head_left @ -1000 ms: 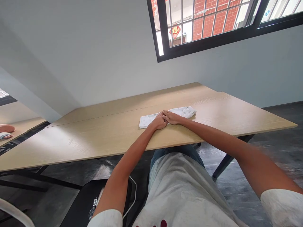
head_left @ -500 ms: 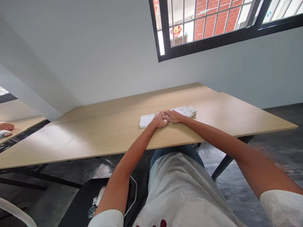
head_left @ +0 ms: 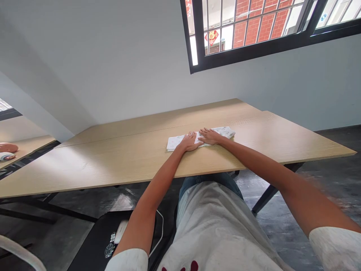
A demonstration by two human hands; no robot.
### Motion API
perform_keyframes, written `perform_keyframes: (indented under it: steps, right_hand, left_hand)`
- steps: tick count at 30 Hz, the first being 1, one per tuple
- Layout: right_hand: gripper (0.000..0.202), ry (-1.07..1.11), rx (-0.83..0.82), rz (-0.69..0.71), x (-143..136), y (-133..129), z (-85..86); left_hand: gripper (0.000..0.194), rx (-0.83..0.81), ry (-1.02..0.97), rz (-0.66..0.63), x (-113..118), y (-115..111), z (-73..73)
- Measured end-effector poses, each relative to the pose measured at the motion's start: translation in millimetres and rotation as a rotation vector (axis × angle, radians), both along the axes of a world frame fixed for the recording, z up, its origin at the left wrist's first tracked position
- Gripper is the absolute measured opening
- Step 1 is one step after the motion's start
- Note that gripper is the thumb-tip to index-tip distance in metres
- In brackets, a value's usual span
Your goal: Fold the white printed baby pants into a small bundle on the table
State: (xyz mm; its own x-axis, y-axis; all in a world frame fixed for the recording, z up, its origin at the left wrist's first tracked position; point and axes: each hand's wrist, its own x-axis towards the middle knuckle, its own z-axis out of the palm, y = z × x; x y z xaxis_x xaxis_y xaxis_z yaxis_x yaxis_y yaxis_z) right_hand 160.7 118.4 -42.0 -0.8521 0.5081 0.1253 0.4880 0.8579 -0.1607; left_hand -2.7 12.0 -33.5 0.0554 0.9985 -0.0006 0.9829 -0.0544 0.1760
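A white cloth (head_left: 173,142) with small printed figures lies folded into a long flat strip on the wooden table. Pressed on its middle, my left hand (head_left: 189,142) is flat with the fingers stretched out. My right hand (head_left: 210,136) rests flat on the cloth just to the right, fingers extended. A small gap parts the two hands, and cloth shows between them. Both ends of the strip stick out past the hands; the right end looks a little bunched. What lies under the palms is hidden.
The light wooden table (head_left: 113,158) runs along the wall beneath a barred window (head_left: 248,30). On a black chair (head_left: 87,241) at lower left lie a wristwatch (head_left: 109,249) and a white object (head_left: 121,230). Another person's hand (head_left: 9,156) shows at the far left.
My right hand has slid slightly to the right along the cloth, away from my left hand, which stays nearly in place. The fingers that were touching are now apart.
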Motion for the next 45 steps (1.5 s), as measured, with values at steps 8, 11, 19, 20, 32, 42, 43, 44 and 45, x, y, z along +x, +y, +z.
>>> perform_keyframes:
  steps: [8, 11, 19, 20, 32, 42, 43, 44, 45]
  right_hand:
    - [0.086, -0.019, -0.015, -0.052, 4, 13, 0.3]
    - [0.091, -0.035, -0.018, -0.074, 4, 13, 0.7]
    - [0.100, -0.077, 0.002, -0.108, 5, 22, -2.4]
    - [0.100, -0.078, 0.003, -0.117, 5, 23, -2.8]
    - [0.102, -0.106, 0.001, -0.225, 10, 28, 0.9]
    - [0.093, -0.062, -0.018, -0.227, 17, 48, -4.2]
    - [0.091, -0.058, -0.017, -0.229, 18, 50, -4.6]
    - [0.090, -0.055, -0.015, -0.230, 19, 51, -4.8]
    - [0.089, -0.056, -0.013, -0.231, 20, 52, -4.8]
  left_hand:
    - [0.077, -0.009, 0.024, 0.040, -11, 5, -2.5]
    - [0.074, -0.038, 0.065, 0.062, -11, 3, -0.2]
    - [0.091, -0.068, 0.051, 0.140, -19, 3, 1.6]
    - [0.092, -0.067, 0.047, 0.143, -20, 3, 1.5]
    - [0.093, -0.073, 0.036, 0.241, -25, -2, 6.1]
    - [0.087, -0.097, 0.047, 0.331, -36, -4, 9.1]
    - [0.085, -0.093, 0.047, 0.343, -37, -5, 9.4]
    - [0.084, -0.088, 0.046, 0.352, -38, -5, 9.6]
    - [0.083, -0.084, 0.045, 0.359, -40, -5, 9.5]
